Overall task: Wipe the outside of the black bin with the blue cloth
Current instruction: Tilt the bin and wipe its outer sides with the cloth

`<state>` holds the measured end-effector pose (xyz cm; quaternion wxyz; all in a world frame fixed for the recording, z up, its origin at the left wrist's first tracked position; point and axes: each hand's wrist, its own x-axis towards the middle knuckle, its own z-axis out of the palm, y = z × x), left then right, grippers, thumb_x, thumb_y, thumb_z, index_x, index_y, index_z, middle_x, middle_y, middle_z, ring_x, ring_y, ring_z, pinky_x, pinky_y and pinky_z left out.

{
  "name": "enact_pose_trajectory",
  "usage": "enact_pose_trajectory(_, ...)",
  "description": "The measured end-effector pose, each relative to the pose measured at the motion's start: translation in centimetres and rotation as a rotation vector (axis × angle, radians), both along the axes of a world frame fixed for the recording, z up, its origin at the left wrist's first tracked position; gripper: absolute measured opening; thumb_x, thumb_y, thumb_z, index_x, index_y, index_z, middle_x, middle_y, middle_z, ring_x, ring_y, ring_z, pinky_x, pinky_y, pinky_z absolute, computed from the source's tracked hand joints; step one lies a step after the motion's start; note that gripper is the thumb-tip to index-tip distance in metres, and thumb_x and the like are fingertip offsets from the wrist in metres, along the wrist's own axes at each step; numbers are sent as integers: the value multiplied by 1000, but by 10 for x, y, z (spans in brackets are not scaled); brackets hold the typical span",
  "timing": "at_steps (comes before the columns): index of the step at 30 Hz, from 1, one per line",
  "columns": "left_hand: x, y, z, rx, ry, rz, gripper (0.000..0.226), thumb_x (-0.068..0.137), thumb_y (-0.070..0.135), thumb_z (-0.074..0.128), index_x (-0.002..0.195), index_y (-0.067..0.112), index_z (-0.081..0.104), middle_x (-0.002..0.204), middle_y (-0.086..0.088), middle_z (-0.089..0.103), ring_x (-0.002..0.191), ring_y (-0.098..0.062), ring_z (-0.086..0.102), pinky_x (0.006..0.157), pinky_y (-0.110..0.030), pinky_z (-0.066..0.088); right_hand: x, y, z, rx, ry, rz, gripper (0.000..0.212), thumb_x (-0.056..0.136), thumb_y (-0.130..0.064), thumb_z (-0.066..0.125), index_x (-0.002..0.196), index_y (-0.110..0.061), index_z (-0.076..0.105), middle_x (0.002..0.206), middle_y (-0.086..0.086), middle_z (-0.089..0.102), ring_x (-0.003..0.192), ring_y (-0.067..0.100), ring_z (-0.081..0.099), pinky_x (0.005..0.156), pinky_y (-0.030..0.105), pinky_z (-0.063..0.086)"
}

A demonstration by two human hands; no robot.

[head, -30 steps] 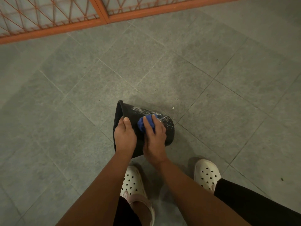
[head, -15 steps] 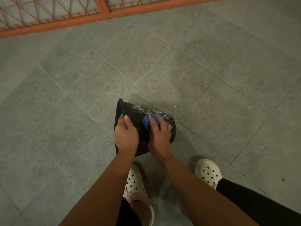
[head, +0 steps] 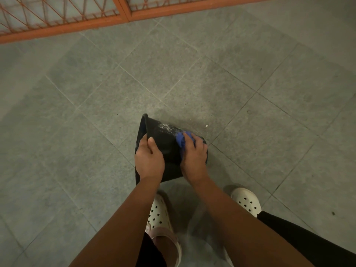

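The black bin (head: 165, 141) lies on its side on the grey tiled floor, its open mouth to the left and its base to the right. White smears mark its upper wall. My left hand (head: 149, 160) grips the bin's rim, thumb on the outside and fingers inside the mouth. My right hand (head: 193, 157) holds the bunched blue cloth (head: 181, 140) and presses it against the bin's outer wall near the base. Most of the cloth is hidden under my fingers.
My two feet in white clogs (head: 159, 214) (head: 246, 201) stand just behind the bin. An orange metal grille gate (head: 63, 18) runs along the top of the view. A small white speck (head: 206, 125) lies on the floor beside the bin.
My right hand has slid the blue cloth rightwards along the bin's wall toward its base. My left hand keeps its grip on the rim.
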<state>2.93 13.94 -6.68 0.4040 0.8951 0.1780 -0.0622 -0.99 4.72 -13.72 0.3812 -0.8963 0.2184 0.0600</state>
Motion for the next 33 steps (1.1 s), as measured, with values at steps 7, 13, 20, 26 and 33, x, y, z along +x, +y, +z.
enact_pose_trajectory(7, 2, 2, -1, 0, 13, 40, 34, 100, 26, 35, 122, 9, 55, 106, -9, 64, 96, -21, 62, 78, -31, 50, -12, 22, 14, 64, 20, -54, 54, 91, -17, 50, 142, -15, 31, 149, 14, 21, 131, 34, 20, 106, 42, 24)
enact_pose_trajectory(13, 4, -1, 4, -49, 86, 53, 33, 101, 27, 34, 126, 12, 47, 104, -2, 56, 91, -13, 54, 74, -26, 42, -7, -15, -8, 27, 50, -27, 57, 88, -20, 55, 140, -16, 34, 148, 11, 27, 133, 30, 28, 111, 43, 25)
enact_pose_trajectory(20, 5, 1, 0, 50, 91, 12, 26, 101, 28, 33, 119, 13, 44, 101, -2, 56, 88, -17, 57, 71, -31, 46, -10, 19, 17, 167, 47, -85, 64, 86, -56, 24, 135, -17, 39, 152, 7, 18, 138, 27, 14, 112, 42, 15)
enact_pose_trajectory(26, 2, -3, 1, 83, 89, 18, 26, 101, 28, 33, 119, 14, 43, 94, 2, 53, 80, -14, 54, 61, -24, 40, -7, -2, -10, 104, 0, -210, 19, 90, -22, 53, 107, -12, 55, 143, 8, 37, 128, 29, 36, 102, 48, 36)
enact_pose_trajectory(33, 2, 1, -3, 102, 65, 36, 24, 100, 25, 33, 114, 10, 44, 92, -4, 56, 80, -20, 58, 65, -33, 47, -11, 18, 3, 122, -38, -141, 25, 90, -16, 54, 114, -11, 55, 142, 9, 38, 130, 29, 30, 103, 39, 28)
